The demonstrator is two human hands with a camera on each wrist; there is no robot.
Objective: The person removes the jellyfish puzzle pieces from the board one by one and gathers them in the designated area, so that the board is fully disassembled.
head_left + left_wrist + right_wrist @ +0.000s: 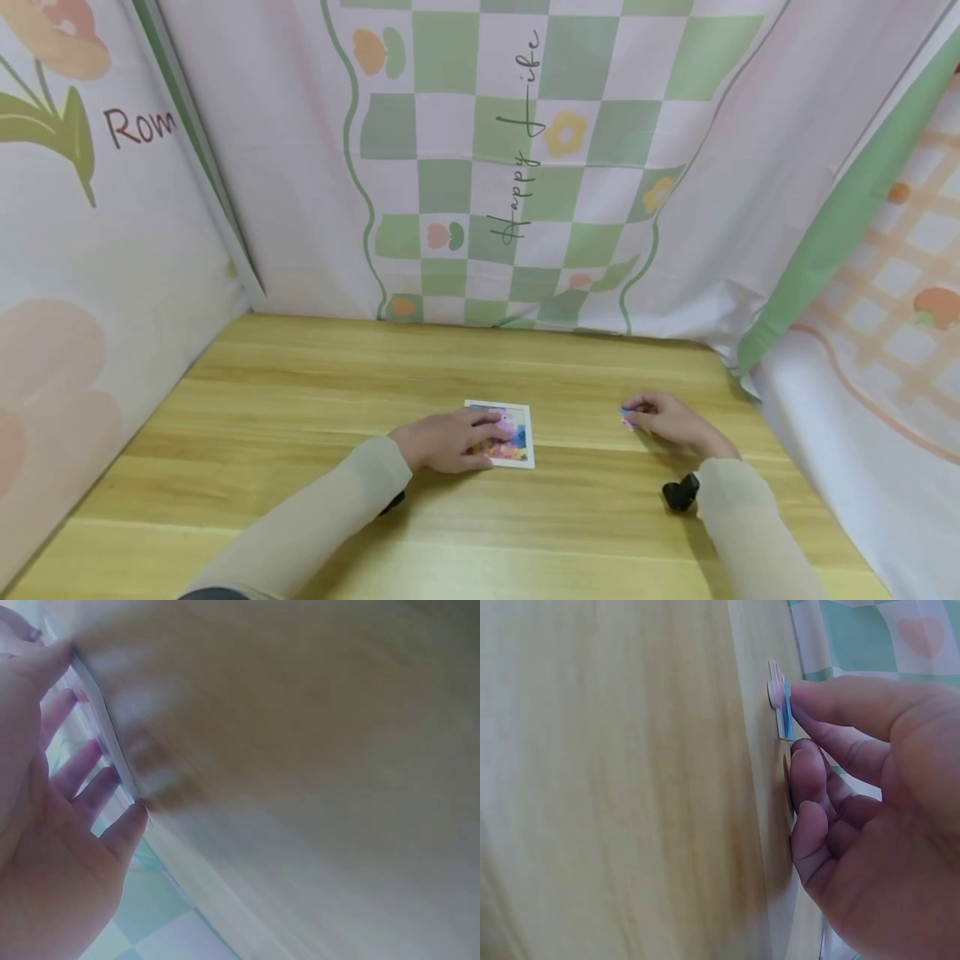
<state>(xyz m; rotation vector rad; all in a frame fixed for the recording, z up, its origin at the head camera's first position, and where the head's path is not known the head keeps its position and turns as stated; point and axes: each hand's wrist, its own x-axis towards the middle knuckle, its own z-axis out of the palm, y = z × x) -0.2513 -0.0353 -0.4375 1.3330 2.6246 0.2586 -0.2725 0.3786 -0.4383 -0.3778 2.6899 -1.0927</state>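
A small jigsaw puzzle (519, 435) with a white frame and a colourful picture lies flat on the wooden table. My left hand (450, 440) rests over its left part with fingers spread, hiding some of the picture. In the left wrist view, the fingertips (94, 750) of the left hand lie along the puzzle's raised edge. Off to the right, my right hand (671, 419) pinches a small puzzle piece (781, 705), pink and blue, between thumb and index finger. Its other fingers are curled close over the table. The piece is held apart from the framed puzzle.
The wooden table (300, 375) ends at the back against a green-and-white checked cloth (502, 192). Printed curtains hang at the left (112, 250) and right (885, 375) sides. A black wrist device (681, 493) sits at the right cuff.
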